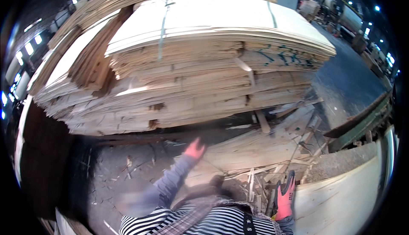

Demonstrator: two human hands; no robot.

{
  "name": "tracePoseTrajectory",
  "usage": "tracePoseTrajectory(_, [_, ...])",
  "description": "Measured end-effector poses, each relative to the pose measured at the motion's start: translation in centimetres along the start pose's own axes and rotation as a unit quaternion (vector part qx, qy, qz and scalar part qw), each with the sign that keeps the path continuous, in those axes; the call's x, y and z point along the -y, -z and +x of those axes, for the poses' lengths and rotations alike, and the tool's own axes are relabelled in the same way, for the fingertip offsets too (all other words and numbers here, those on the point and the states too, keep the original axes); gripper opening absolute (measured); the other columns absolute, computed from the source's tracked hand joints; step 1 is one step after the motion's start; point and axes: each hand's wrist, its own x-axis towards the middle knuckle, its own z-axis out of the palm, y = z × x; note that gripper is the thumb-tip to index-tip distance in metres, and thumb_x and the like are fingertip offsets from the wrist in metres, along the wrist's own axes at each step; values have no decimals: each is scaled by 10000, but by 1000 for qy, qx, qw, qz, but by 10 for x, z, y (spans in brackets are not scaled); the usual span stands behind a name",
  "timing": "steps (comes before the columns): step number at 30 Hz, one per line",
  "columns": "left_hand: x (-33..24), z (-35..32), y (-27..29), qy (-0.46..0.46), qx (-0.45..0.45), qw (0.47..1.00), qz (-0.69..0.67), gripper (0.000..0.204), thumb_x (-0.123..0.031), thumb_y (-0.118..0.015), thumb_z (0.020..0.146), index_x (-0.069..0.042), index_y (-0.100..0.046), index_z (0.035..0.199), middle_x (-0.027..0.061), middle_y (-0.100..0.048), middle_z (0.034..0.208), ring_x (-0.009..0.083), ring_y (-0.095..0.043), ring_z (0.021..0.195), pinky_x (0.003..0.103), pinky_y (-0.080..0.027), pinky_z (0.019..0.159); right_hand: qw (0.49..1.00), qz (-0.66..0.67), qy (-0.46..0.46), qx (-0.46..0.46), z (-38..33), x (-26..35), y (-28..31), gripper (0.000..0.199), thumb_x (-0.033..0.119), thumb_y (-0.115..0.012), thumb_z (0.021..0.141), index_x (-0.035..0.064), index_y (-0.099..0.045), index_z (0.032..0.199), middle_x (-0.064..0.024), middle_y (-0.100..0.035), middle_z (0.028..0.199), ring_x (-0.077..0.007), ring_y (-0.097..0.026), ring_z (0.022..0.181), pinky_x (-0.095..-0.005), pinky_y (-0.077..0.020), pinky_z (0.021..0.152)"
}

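Head view: our left hand [194,149] reaches, empty and spread, toward the veneer scraps [251,150]; our right hand [286,196] grips a sheet [345,196] edge.

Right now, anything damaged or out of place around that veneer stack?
Yes. Broken veneer strips and splinters lie heaped on the floor below the veneer stack, beyond the left hand. The stack's sheet edges are ragged and uneven. The right hand hovers by a pale sheet.
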Motion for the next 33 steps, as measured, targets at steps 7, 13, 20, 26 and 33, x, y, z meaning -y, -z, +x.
tracePoseTrajectory(7, [17,145,217,-32,-266,961,64,628,-400,-547,751,-39,-364,1232,222,-433,1176,326,-405,1108,373,-332,925,992,13,26,120,-24,57,-56,669,210,-589,735,-31,-253,1261,-238,-238,1291,-370,-246,1200,-400,-237,988])
tracePoseTrajectory(13, [-21,281,402,-50,-478,825,297,689,-510,-461,752,-22,-363,1228,236,-414,1187,335,-418,1082,378,-342,905,985,-36,-86,142,-18,98,-94,716,261,-579,744,41,-191,1304,-242,-236,1294,-375,-260,1183,-399,-252,978])
tracePoseTrajectory(20, [42,443,520,190,-119,956,187,712,-617,-346,761,-42,-455,1166,158,-486,1156,292,-444,1094,378,-345,907,981,-37,-18,190,9,107,-173,661,293,-562,756,33,-253,1280,-229,-290,1272,-357,-311,1163,-387,-283,961])
tracePoseTrajectory(26, [-23,430,484,176,-99,962,182,516,-496,-338,821,-103,-521,1101,126,-543,1081,286,-463,1057,363,-333,894,971,-68,-15,228,24,152,-176,608,338,-503,791,65,-267,1280,-197,-303,1276,-329,-338,1144,-390,-301,938])
tracePoseTrajectory(33, [-24,428,480,234,-123,933,245,603,-522,-245,806,-84,-549,1089,104,-494,1168,246,-452,1099,363,-337,918,962,-73,58,255,38,185,-156,554,391,-436,833,102,-283,1280,-160,-318,1282,-295,-369,1122,-394,-323,910])
